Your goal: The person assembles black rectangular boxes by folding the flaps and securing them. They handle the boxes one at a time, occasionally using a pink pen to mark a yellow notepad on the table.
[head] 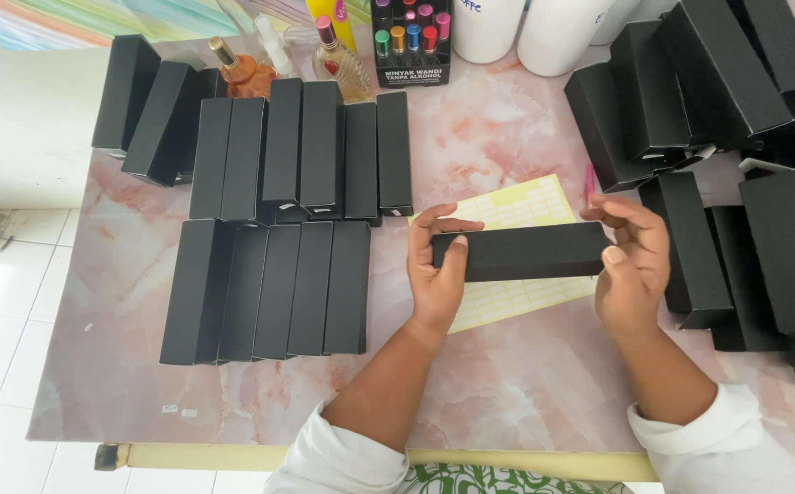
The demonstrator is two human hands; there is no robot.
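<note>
I hold a long black box point(521, 252) level above the table, one hand at each end. My left hand point(438, 270) grips its left end, thumb on the front face. My right hand point(633, 265) closes around its right end. Under the box lies a yellow sheet of small stickers point(516, 302) on the pink marbled tabletop point(123, 366).
Neat rows of black boxes point(278, 284) lie to the left, with more behind them point(315, 151). A loose heap of black boxes point(736, 137) fills the right side. Small perfume bottles point(338, 59), a display box of coloured vials point(411, 41) and white containers point(553, 32) stand at the back edge.
</note>
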